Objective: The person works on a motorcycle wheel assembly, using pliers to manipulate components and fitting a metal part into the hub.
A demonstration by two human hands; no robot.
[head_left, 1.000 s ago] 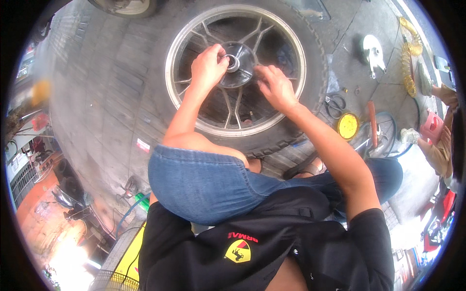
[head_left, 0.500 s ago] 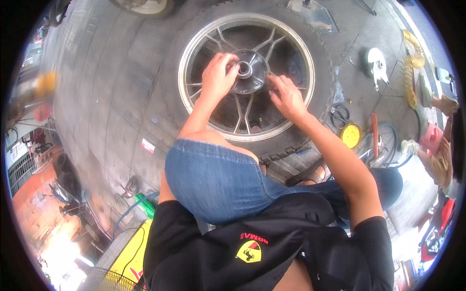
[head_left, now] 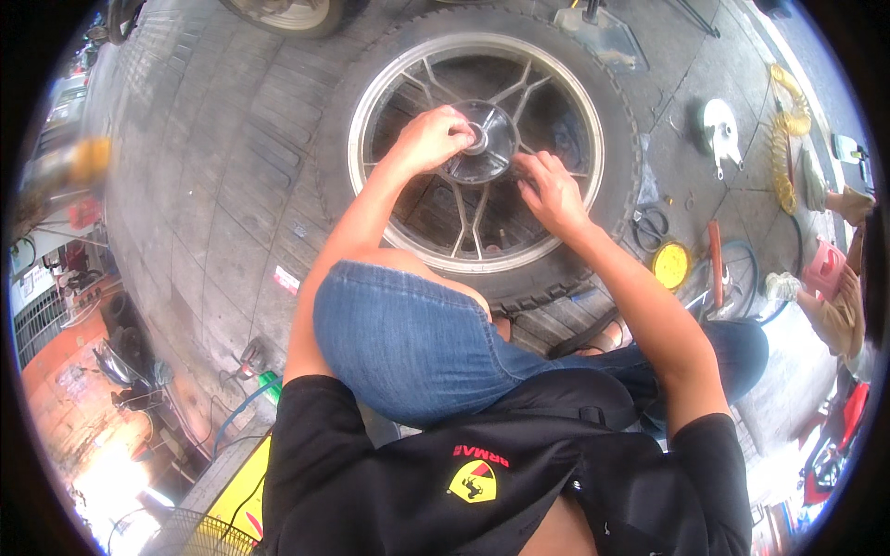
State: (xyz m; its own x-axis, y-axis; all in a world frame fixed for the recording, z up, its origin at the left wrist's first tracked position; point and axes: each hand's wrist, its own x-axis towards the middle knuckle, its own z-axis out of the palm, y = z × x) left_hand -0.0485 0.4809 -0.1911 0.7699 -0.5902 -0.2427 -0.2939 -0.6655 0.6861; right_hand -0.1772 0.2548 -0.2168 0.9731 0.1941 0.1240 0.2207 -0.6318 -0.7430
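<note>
A motorcycle wheel point(head_left: 596, 190) with a pale spoked rim and a knobbly black tyre point(head_left: 619, 139) lies flat before me. At its middle is a round, dark, shiny hub point(head_left: 498, 139) with a raised ring in the centre. My left hand point(head_left: 432, 141) reaches over the hub's left side, its fingers closed together at the central ring. Whatever they pinch is hidden. Just right of the hub, my right hand point(head_left: 553, 193) hovers over the spokes, thumb and fingers curled together. Something small and dark may be at its fingertips, too unclear to name.
Right of the tyre lie a white metal brake plate point(head_left: 719, 134), a coiled yellow air hose point(head_left: 787, 125), a yellow tub point(head_left: 671, 265) and a red-handled tool point(head_left: 715, 263). A clear tray point(head_left: 607, 39) sits beyond the tyre. Another person's hand point(head_left: 851, 204) shows at the far right.
My left hand has shifted slightly right and down, with its fingers now nearer the central ring. My right hand stays beside the hub. The whole view has shifted a little.
</note>
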